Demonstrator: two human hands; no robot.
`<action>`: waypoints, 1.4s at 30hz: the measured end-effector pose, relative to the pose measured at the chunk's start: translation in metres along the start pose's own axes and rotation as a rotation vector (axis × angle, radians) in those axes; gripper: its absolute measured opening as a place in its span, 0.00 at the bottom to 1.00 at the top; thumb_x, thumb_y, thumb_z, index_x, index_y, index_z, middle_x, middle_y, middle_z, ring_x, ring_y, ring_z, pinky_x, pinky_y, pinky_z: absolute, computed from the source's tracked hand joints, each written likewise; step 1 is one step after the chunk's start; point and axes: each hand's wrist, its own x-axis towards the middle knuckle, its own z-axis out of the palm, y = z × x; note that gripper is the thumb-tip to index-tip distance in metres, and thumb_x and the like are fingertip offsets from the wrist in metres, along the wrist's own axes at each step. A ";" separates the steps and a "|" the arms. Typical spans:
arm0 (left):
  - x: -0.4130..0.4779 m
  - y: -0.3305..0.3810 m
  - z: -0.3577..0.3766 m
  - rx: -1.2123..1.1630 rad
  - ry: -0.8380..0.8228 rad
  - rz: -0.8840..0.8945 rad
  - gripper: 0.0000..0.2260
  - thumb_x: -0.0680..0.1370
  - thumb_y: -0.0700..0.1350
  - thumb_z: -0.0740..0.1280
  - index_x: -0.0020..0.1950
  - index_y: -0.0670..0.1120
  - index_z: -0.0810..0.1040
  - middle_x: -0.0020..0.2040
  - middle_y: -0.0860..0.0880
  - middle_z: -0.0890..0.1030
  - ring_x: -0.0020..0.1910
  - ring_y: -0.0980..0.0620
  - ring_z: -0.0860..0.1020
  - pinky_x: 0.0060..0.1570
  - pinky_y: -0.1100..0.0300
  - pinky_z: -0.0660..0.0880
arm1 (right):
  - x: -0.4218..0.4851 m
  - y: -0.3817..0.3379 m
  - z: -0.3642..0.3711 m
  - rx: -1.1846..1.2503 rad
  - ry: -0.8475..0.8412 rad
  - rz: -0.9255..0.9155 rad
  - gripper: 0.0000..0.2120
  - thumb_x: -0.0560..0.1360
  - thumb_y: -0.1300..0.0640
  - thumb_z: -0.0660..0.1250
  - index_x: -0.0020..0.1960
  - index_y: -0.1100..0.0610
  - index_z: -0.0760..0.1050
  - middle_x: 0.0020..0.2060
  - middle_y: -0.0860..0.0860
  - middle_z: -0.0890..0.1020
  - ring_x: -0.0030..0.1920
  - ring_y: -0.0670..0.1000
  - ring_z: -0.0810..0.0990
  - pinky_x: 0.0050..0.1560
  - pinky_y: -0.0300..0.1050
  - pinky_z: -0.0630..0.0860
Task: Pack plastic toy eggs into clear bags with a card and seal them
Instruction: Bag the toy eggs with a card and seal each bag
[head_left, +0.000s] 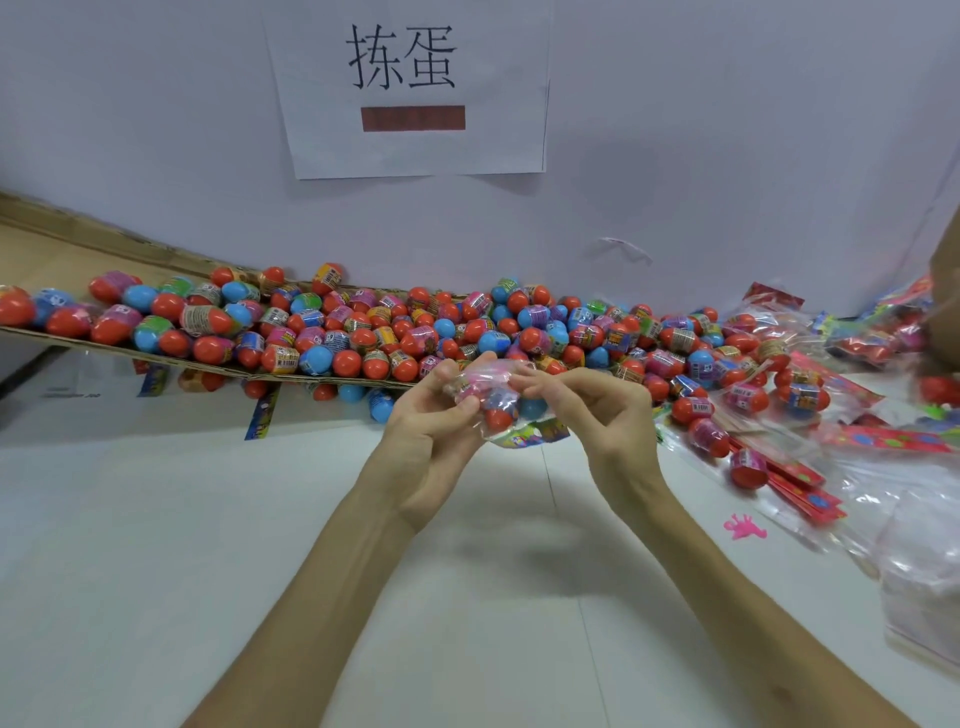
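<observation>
— Cardboard sheet (57, 260) sloping at the far left, with loose red and blue eggs (363, 338) heaped along it?
— Yes, spilling onto the white desk (208, 519).
— And the left grip (431, 431)?
— Curled, pinching the left side of a clear bag (491, 397) held above the desk. Eggs show inside, with a coloured card (537, 432) at its lower edge.
— The right grip (587, 410)?
— Fingers pinch the bag's right side, so it sits between both.
— Further right?
— Filled bags (800, 389) lying on the desk.

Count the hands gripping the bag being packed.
2. The left hand holds the clear bag from its left side; the right hand pinches its upper right edge. Fingers cover part of the bag, but no other hand shows.
</observation>
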 end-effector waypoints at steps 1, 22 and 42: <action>0.000 -0.001 0.000 0.024 -0.002 -0.004 0.12 0.77 0.28 0.61 0.49 0.44 0.77 0.68 0.37 0.80 0.65 0.40 0.81 0.61 0.49 0.81 | 0.002 0.001 0.000 0.008 0.057 0.037 0.08 0.78 0.55 0.70 0.49 0.59 0.86 0.46 0.51 0.88 0.52 0.51 0.86 0.49 0.43 0.83; -0.007 -0.011 0.005 0.445 -0.041 0.135 0.19 0.78 0.20 0.58 0.46 0.44 0.72 0.73 0.48 0.76 0.70 0.49 0.77 0.55 0.59 0.81 | -0.009 0.017 0.017 -0.435 -0.003 0.302 0.21 0.86 0.52 0.57 0.38 0.58 0.76 0.30 0.48 0.77 0.30 0.43 0.69 0.31 0.40 0.63; 0.000 -0.011 -0.006 0.347 -0.079 0.075 0.16 0.70 0.29 0.66 0.54 0.43 0.73 0.74 0.47 0.76 0.71 0.47 0.77 0.62 0.53 0.80 | 0.007 0.017 0.001 0.003 -0.144 0.744 0.34 0.83 0.33 0.45 0.53 0.52 0.85 0.47 0.53 0.88 0.48 0.52 0.86 0.52 0.46 0.82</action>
